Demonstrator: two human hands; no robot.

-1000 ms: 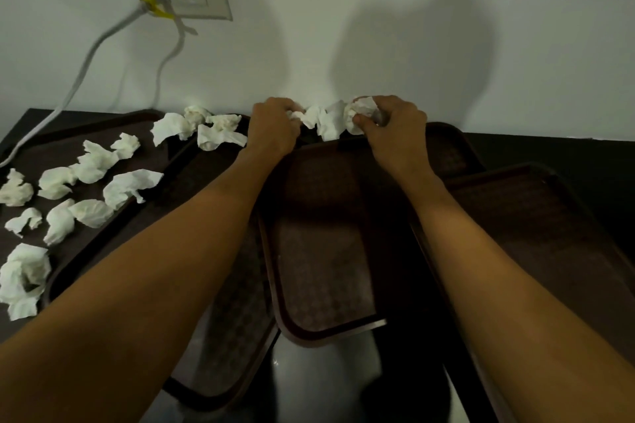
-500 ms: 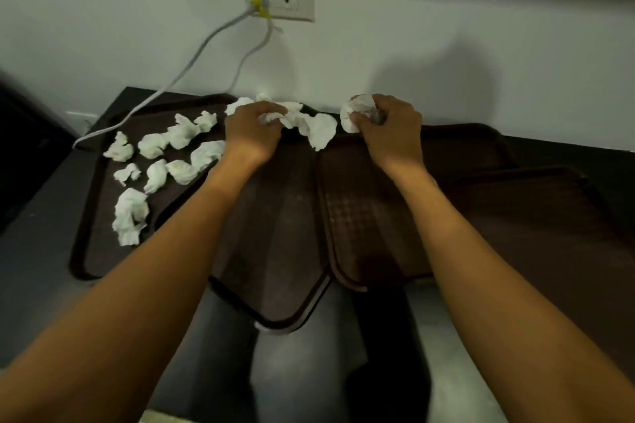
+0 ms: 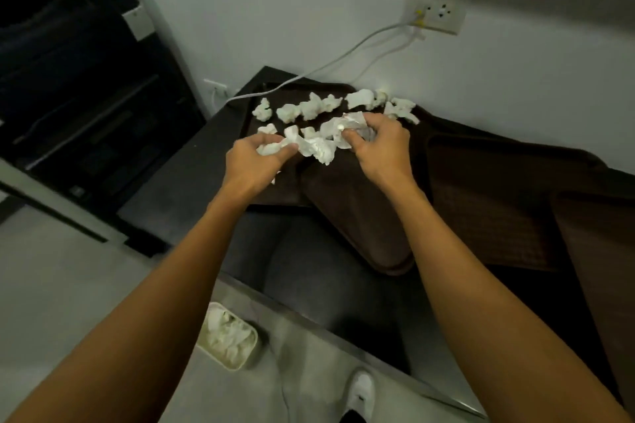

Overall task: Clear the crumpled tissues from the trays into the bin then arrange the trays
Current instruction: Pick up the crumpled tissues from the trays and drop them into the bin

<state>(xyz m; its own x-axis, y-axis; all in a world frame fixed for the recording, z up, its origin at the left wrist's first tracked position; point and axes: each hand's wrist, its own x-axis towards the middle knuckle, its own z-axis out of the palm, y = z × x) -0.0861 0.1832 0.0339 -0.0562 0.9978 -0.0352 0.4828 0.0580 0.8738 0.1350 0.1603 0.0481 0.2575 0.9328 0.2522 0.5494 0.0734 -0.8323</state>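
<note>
White crumpled tissues (image 3: 318, 146) were clamped in the left hand (image 3: 256, 161) and right hand (image 3: 378, 148). Gathering step was likely underway; the next move called for transfer to the bin (image 3: 228, 336), below the left hand.

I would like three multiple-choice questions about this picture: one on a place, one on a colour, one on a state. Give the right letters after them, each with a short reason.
1. Where does the small cream rectangular bin stand?
A) on the grey floor
B) on a shelf
C) on a chair

2. What colour are the textured plastic trays?
A) white
B) dark brown
C) red

3. What are the left hand and the right hand doing?
A) both grip crumpled white tissues
B) both lie flat and hold nothing
C) both lift one tray

Answers:
1 A: the bin sits on the floor, near the white shoe.
2 B: every tray surface looks dark brown.
3 A: the fingers of each hand curl round white paper above the trays.
</note>
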